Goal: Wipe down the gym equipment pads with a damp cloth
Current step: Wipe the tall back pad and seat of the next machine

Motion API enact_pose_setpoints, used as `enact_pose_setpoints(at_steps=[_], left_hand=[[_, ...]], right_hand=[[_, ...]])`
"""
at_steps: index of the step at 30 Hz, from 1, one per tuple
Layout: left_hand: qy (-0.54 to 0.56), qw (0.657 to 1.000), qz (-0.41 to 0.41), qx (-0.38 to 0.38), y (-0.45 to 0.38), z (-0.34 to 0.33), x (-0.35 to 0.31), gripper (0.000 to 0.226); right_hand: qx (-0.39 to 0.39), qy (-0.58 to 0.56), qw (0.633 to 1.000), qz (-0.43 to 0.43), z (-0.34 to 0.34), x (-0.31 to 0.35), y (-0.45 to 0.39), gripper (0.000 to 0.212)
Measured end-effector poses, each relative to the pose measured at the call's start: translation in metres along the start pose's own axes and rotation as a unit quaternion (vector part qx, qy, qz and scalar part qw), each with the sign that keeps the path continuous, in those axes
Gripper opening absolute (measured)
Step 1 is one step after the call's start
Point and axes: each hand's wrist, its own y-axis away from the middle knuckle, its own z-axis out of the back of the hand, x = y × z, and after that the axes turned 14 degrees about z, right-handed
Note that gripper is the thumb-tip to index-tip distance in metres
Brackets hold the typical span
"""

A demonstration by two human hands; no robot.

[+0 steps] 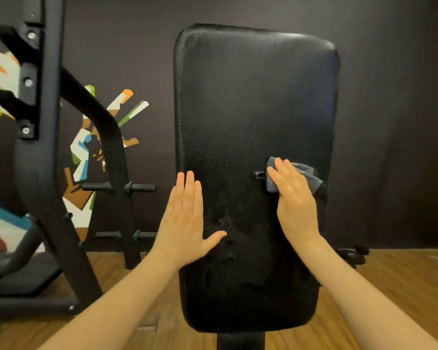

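A tall black padded backrest (250, 109) stands upright in the middle of the view, its lower half worn and torn. My right hand (293, 198) lies flat with straight fingers on a grey cloth (306, 173), pressing it against the pad's right side about halfway up. My left hand (187, 218) rests flat and open against the pad's left edge, thumb spread toward the centre. Part of the cloth is hidden under my right palm.
A black steel rack (48, 147) with pegs (119, 188) stands to the left, in front of a dark wall with a colourful mural (86, 152). The floor (402, 286) is wood. A dark strap or cable (352, 253) lies on the floor at the right behind the pad.
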Motion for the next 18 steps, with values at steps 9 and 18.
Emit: enact_pose_setpoints(at_steps=[9, 18], left_hand=[[-0.044, 0.999, 0.010, 0.017, 0.002, 0.004, -0.001, 0.110], [-0.043, 0.999, 0.020, -0.002, 0.001, 0.004, -0.006, 0.106]], right_hand=[[0.052, -0.030, 0.996, 0.064, 0.022, -0.006, 0.041, 0.040], [-0.059, -0.016, 0.998, -0.018, 0.006, -0.023, 0.011, 0.041]])
